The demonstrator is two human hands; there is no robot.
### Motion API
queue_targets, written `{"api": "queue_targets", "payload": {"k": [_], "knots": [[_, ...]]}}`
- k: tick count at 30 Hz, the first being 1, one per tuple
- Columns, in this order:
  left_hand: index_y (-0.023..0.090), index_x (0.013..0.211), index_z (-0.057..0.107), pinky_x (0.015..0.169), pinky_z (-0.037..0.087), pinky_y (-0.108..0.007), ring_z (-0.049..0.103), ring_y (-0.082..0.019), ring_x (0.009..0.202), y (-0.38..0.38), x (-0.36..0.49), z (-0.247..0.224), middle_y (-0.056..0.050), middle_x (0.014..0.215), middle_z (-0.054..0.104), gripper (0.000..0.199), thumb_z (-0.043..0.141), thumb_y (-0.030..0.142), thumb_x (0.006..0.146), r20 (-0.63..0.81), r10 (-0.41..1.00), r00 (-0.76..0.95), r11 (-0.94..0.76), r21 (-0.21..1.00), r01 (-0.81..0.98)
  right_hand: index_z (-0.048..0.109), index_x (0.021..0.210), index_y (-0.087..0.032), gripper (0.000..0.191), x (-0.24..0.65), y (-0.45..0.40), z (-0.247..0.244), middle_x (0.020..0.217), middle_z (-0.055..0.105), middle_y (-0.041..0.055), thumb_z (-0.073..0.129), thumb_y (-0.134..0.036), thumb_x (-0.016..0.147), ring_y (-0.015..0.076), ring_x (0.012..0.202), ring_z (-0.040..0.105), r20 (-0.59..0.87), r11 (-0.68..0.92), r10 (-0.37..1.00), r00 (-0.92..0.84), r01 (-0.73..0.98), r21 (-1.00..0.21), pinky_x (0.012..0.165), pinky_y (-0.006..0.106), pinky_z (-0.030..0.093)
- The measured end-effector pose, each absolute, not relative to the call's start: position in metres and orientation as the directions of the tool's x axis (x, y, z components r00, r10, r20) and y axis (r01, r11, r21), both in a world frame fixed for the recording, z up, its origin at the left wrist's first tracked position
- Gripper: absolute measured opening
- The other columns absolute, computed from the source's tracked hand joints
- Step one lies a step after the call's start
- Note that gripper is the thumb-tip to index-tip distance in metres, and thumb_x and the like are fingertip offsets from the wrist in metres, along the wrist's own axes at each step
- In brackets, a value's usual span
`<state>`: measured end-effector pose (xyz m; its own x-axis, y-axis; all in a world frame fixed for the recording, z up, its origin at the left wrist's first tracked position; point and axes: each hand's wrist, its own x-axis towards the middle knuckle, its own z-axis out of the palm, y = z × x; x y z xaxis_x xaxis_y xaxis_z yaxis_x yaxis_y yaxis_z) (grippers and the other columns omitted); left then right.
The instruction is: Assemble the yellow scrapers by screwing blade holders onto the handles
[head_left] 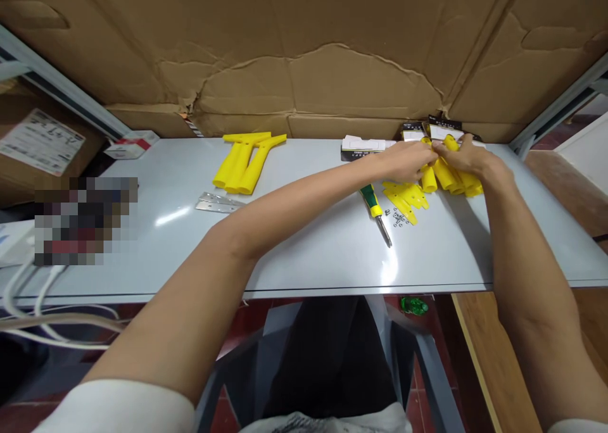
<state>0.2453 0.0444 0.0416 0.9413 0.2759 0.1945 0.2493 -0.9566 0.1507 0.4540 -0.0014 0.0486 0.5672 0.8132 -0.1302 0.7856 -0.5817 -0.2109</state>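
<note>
Both my arms reach to the back right of the table. There, my left hand (409, 159) has its fingers closed at the top of a yellow plastic handle (429, 178). My right hand (464, 154) curls over the neighbouring yellow handles (449, 178), its fingers bent around their upper ends. Flat yellow plastic pieces (405, 200) lie just below my left hand. A screwdriver (373, 202) with a green and yellow grip points toward the front edge, beside a small heap of screws (399, 217).
Several yellow handles (244, 167) lie at the back left, with flat metal blades (218, 203) in front of them. Black and white packages (363, 147) rest against the cardboard wall (327, 78). White cables (45, 290) hang at the left edge.
</note>
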Motion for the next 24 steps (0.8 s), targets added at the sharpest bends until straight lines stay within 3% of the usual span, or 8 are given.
{"api": "queue_targets", "payload": {"k": [4,8,13,18,24], "knots": [[0.017,0.113,0.071,0.091,0.055,-0.043,0.069,-0.030,0.113,0.040,0.224,0.040,-0.014,0.125,0.072,0.029,0.060,0.013,0.086,0.206,0.298,0.932,-0.945,0.200,0.258,0.034,0.170,-0.014,0.119,0.432,-0.002,0.050,0.166,0.050,0.0325,0.043,-0.098,0.087,0.0539,0.156,0.045,-0.100,-0.557,0.830,0.548,0.808,-0.195,0.123,0.070,0.039],[0.020,0.094,0.075,0.096,0.055,-0.038,0.072,-0.023,0.102,0.043,0.208,0.036,-0.007,0.107,0.078,0.019,0.060,0.013,0.084,0.140,0.239,0.961,-0.927,0.329,0.183,0.033,0.170,-0.015,0.114,0.419,-0.005,0.052,0.167,0.049,0.0299,0.040,-0.096,0.090,0.0540,0.158,0.042,-0.089,-0.558,0.829,0.552,0.807,-0.191,0.124,0.070,0.038],[0.021,0.092,0.080,0.091,0.057,-0.034,0.074,-0.019,0.093,0.040,0.201,0.038,-0.004,0.100,0.082,0.021,0.063,0.014,0.081,0.129,0.232,0.964,-0.859,0.492,0.141,0.034,0.168,-0.011,0.112,0.410,-0.011,0.056,0.161,0.054,0.0322,0.043,-0.092,0.091,0.0587,0.151,0.047,-0.078,-0.542,0.838,0.540,0.808,-0.231,0.122,0.073,0.038],[0.019,0.094,0.085,0.095,0.057,-0.042,0.073,-0.023,0.095,0.034,0.201,0.036,-0.008,0.099,0.082,0.024,0.064,0.018,0.083,0.193,0.341,0.920,-0.866,0.446,0.227,0.033,0.167,-0.008,0.107,0.404,-0.012,0.058,0.163,0.051,0.0311,0.043,-0.087,0.096,0.0581,0.154,0.043,-0.072,-0.523,0.848,0.526,0.804,-0.283,0.123,0.073,0.036],[0.024,0.096,0.087,0.096,0.058,-0.042,0.074,-0.022,0.094,0.031,0.207,0.034,-0.006,0.105,0.082,0.028,0.062,0.020,0.084,0.191,0.233,0.954,-0.887,0.444,0.127,0.033,0.168,-0.008,0.096,0.398,-0.011,0.057,0.168,0.047,0.0305,0.041,-0.078,0.102,0.0521,0.163,0.034,-0.050,-0.527,0.842,0.537,0.798,-0.291,0.128,0.070,0.035]]}}
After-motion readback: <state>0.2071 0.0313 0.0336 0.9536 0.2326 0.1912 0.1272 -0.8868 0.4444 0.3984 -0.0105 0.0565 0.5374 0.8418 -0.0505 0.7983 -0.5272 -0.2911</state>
